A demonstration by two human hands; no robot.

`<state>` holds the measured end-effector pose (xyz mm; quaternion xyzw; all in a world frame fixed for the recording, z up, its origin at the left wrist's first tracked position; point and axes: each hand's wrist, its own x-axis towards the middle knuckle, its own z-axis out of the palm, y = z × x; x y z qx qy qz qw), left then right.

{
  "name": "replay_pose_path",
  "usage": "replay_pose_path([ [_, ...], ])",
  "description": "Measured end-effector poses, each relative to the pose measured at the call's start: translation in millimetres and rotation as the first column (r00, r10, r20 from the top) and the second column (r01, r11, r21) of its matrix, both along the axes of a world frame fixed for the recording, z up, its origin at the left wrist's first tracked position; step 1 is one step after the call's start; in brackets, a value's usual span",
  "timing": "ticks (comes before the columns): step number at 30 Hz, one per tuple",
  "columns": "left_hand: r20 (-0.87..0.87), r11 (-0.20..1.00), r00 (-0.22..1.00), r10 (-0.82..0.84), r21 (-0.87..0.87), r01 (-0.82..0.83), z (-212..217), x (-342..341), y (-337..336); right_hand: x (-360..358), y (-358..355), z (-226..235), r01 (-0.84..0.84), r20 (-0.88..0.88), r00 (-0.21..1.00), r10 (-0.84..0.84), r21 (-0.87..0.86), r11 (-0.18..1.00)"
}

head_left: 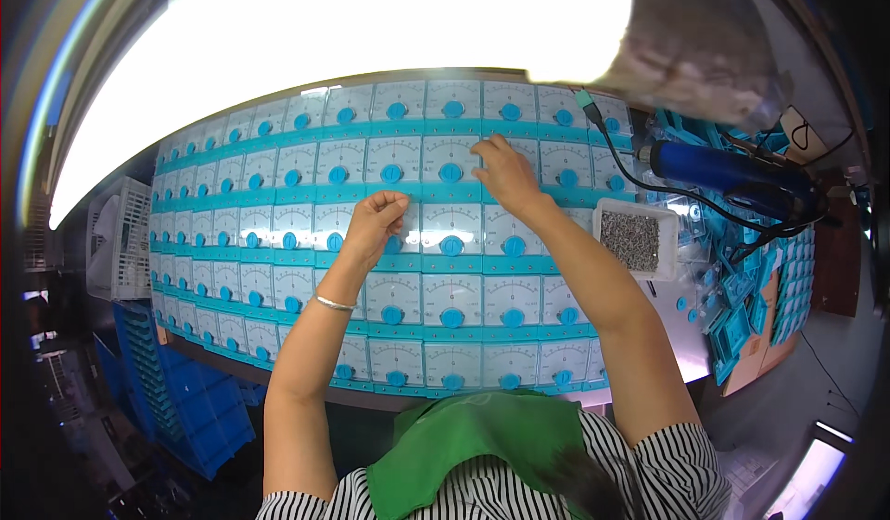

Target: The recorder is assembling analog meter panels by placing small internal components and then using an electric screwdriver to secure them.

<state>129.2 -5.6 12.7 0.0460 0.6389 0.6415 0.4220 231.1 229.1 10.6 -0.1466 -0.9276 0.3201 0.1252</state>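
Observation:
Rows of analog panel meters (451, 288) with white dial faces, blue round knobs and teal lower strips lie side by side across the table. Small dots, screws or holes, show along the strips. Over the middle rows, my left hand (373, 225) is closed, thumb and fingertips pressed together; whatever it holds is too small or hidden to tell. My right hand (508, 177) hovers over a meter in the second row from the back, thumb and forefinger apart, nothing visible between them. To the right of my right forearm stands a white tray (674, 242) of small metal screws (630, 240).
A blue power tool (732, 175) with a black cable lies at the right, beside a heap of teal frames (737, 311). A white basket (119, 242) stands at the left, above blue crates (199, 409). A bright lamp (371, 19) hangs over the far side.

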Motion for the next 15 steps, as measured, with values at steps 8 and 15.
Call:
replay_pose_path([
  [8,-0.616,0.955,0.768,-0.176,-0.297,-0.019,-5.9,-58.9,78.3,144.9,27.2,45.5,0.214,-0.044,0.973,-0.225,-0.183,0.960],
  [15,-0.871,0.908,0.390,-0.299,-0.386,-0.165,-38.7,-106.7,137.1,219.7,64.3,30.0,0.319,0.197,0.921,-0.335,0.110,0.941],
])
